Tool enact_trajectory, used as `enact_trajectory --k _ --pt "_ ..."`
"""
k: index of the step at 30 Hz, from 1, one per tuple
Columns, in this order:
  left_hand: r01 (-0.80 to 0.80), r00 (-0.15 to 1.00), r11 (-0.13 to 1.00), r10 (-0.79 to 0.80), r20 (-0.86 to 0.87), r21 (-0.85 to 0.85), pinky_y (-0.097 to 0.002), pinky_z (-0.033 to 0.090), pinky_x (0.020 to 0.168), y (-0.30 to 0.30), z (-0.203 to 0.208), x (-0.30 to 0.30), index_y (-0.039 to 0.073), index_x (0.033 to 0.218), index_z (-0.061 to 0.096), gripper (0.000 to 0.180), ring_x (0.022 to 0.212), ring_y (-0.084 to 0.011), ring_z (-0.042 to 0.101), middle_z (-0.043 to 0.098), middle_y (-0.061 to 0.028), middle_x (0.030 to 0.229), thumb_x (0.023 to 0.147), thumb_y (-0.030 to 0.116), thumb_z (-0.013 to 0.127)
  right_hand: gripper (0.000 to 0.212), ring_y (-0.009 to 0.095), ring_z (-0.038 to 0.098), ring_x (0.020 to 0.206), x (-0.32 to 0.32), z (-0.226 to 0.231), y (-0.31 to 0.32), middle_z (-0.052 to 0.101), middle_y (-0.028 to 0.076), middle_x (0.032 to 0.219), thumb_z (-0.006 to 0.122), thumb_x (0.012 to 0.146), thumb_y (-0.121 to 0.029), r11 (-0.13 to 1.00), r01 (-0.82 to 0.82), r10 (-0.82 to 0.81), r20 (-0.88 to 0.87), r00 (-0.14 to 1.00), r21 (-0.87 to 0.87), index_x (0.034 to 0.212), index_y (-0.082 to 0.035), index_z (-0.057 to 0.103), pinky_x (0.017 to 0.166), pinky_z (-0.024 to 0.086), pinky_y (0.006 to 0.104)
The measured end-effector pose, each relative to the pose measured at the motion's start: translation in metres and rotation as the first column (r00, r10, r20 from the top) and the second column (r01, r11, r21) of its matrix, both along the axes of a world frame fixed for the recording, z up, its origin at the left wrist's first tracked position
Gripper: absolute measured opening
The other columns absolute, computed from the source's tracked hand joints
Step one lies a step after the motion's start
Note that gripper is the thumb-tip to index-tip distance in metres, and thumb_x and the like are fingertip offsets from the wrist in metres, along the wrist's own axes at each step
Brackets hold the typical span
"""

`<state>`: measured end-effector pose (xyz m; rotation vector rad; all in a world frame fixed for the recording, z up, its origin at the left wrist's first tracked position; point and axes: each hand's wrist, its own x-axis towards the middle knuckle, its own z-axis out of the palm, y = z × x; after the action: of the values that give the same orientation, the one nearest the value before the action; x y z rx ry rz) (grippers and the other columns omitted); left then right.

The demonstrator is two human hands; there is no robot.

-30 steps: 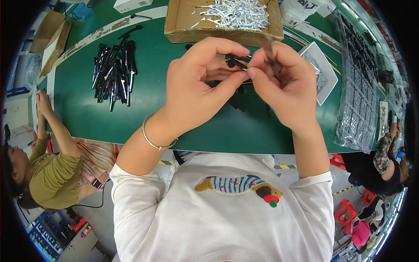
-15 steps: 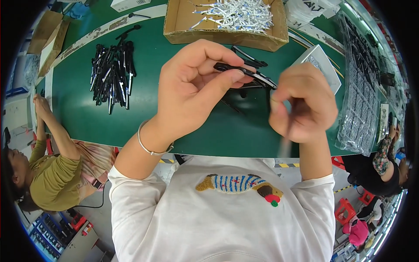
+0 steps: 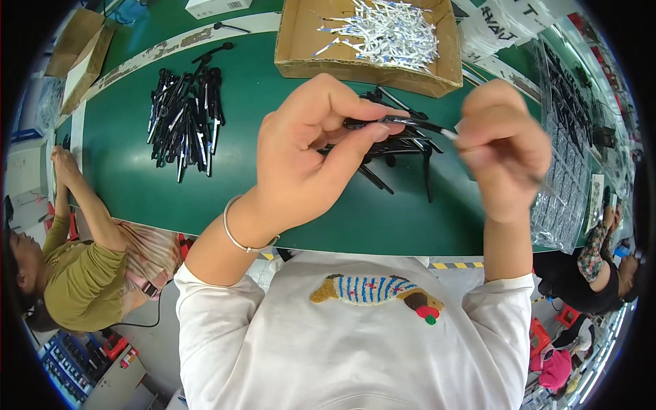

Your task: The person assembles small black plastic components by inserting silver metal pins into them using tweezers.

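Between thumb and fingertips, my left hand (image 3: 307, 143) pinches a slim black plastic part (image 3: 403, 121) with a rounded end, held above the table. My right hand (image 3: 506, 147), partly blurred, is closed at that part's right end. A small white bit (image 3: 449, 134) shows at its fingertips, and a thin blurred shape sticks out below the fist; what this is, I cannot make out. Under my hands lies a loose group of similar black parts (image 3: 427, 171). A larger heap of them (image 3: 181, 123), some with white strips, lies to the left.
Beyond my hands stands a cardboard box (image 3: 369, 74) with many white and blue strips. Clear plastic trays (image 3: 560, 164) are stacked at the right of the green table (image 3: 342, 225). A white bag (image 3: 502, 31) sits at the far right. Another person (image 3: 89, 266) is at the left.
My right hand has moved right and slightly up, and the thin blurred shape below it has swung right. My left hand still pinches the black part, now more level. The view has shifted slightly.
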<state>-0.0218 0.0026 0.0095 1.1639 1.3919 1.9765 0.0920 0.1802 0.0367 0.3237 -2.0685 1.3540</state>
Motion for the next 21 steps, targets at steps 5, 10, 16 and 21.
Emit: enact_trajectory --k 5,10,16,21 --pt "0.023 1.0 1.0 -0.023 -0.019 0.004 -0.0318 0.054 0.081 0.003 -0.008 -0.003 -0.006 0.094 0.053 0.013 0.093 -0.0234 0.063 0.058 -0.0112 0.092 0.083 -0.013 0.051 0.016 0.005 0.05 0.06 -0.025 0.023 0.024 0.064 0.004 0.077 0.059 0.084 -0.009 0.933 0.326 -0.277 0.275 0.921 -0.151 0.093 0.002 0.065 0.054 0.039 0.0205" --pt "-0.031 0.985 0.979 -0.004 -0.175 -0.199 -0.0244 0.053 0.069 0.003 -0.009 0.0 -0.001 0.09 0.064 0.013 0.081 -0.0149 0.064 0.065 -0.0099 0.091 0.078 -0.007 0.062 0.021 0.022 0.056 0.057 -0.064 -0.004 0.045 0.06 0.015 0.067 0.064 0.081 -0.02 0.636 0.327 -0.662 0.277 0.696 0.699 0.083 0.002 0.063 0.057 0.044 0.0289" --pt "-0.079 0.964 0.97 0.016 -0.266 -0.229 -0.0259 0.05 0.059 -0.004 -0.005 0.0 0.004 0.086 0.065 0.01 0.067 -0.0183 0.063 0.066 -0.0077 0.082 0.077 0.001 0.063 0.011 0.009 0.037 0.059 0.032 0.01 0.069 0.045 0.003 0.064 0.062 0.08 -0.003 0.757 0.315 -0.601 0.421 0.679 0.572 0.075 0.004 0.054 0.051 0.029 0.0251" --pt "-0.115 0.973 0.974 0.07 -0.221 -0.196 -0.0277 0.051 0.062 -0.006 -0.01 0.004 0.002 0.094 0.061 0.015 0.071 -0.0202 0.066 0.067 -0.0093 0.082 0.079 0.001 0.061 0.032 0.018 0.05 0.067 0.072 -0.013 0.065 0.054 0.008 0.083 0.065 0.066 0.003 0.79 0.123 -0.544 0.594 0.592 0.601 0.098 0.002 0.059 0.06 0.039 0.0283"
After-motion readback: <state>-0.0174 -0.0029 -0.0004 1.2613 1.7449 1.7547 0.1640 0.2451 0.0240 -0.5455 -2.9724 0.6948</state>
